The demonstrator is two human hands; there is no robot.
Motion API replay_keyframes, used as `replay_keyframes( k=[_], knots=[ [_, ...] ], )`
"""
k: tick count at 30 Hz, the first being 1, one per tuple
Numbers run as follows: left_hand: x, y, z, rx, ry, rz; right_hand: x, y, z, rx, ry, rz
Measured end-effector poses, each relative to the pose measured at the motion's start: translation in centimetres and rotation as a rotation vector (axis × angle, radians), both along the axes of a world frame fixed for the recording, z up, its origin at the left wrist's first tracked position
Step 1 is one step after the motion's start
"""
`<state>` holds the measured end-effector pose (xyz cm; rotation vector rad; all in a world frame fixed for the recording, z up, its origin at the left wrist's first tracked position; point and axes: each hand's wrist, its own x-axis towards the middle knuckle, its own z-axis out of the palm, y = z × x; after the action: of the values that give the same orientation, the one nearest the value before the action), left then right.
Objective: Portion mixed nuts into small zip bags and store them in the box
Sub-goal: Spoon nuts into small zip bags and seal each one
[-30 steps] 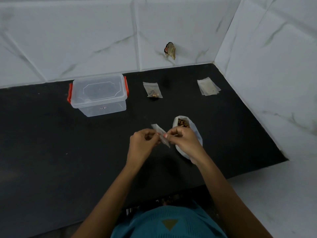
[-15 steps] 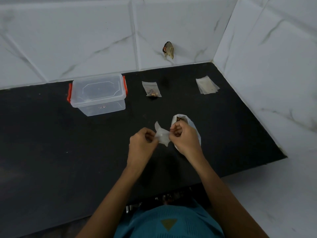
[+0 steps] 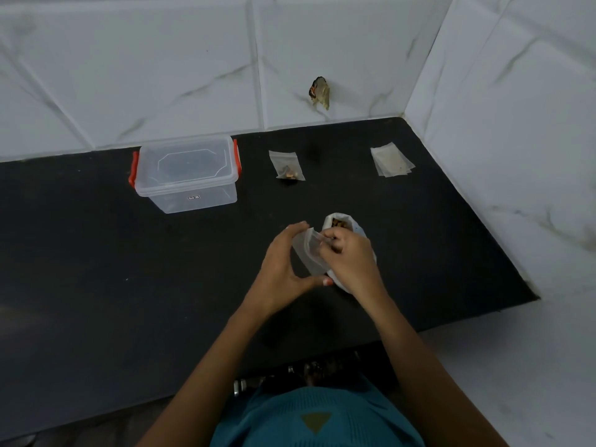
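Observation:
My left hand [image 3: 283, 269] holds a small clear zip bag [image 3: 308, 253] between its fingers and thumb, mouth towards the right. My right hand [image 3: 350, 256] has its curled fingertips at the bag's mouth and pinches its edge. Right behind the right hand stands a white bag of mixed nuts [image 3: 343, 222], open at the top, partly hidden by that hand. A filled small zip bag [image 3: 287, 166] lies farther back on the black counter [image 3: 96, 269]. The clear plastic box [image 3: 187, 174] with red clips stands closed at the back left.
A stack of empty zip bags [image 3: 392, 159] lies at the back right near the tiled corner. White marbled walls close the counter at the back and right. The counter's front edge runs just before my body.
The small zip bag was stretched between both hands' fingertips; now my left hand cups it from the left and my right fingers are at its mouth. Both hands shifted slightly forward.

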<state>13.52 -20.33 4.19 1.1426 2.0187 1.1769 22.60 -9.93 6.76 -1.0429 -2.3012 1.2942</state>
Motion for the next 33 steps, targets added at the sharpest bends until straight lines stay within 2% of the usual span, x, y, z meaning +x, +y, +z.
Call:
replay_keyframes(
  k=[3,7,11,14,18,22,27,33],
  knots=[
    [0.5,0.5,-0.7,0.016,-0.023,0.036,-0.2,-0.2,0.2,-0.065,-0.038,0.032],
    [0.6,0.9,-0.8,0.061,0.064,0.095,-0.1,0.0,0.8,-0.13,-0.047,0.095],
    [0.6,1.2,-0.9,0.043,0.102,0.048,0.1,0.6,0.9,-0.233,-0.09,0.164],
    [1.0,1.6,-1.1,0.037,0.119,0.008,0.1,0.9,0.7,-0.201,-0.136,0.17],
    [1.2,2.1,-1.3,0.147,0.14,0.027,0.0,1.1,0.8,-0.123,-0.129,0.152],
    [1.2,2.4,-1.4,0.193,0.019,0.141,0.3,1.6,0.9,-0.172,-0.019,0.057],
    [1.0,3.1,-1.8,0.222,-0.137,0.132,0.4,2.0,0.8,-0.184,0.041,0.037],
    [1.0,3.4,-2.8,0.21,-0.148,0.162,0.7,2.4,0.4,-0.157,0.066,0.04]
  ],
)
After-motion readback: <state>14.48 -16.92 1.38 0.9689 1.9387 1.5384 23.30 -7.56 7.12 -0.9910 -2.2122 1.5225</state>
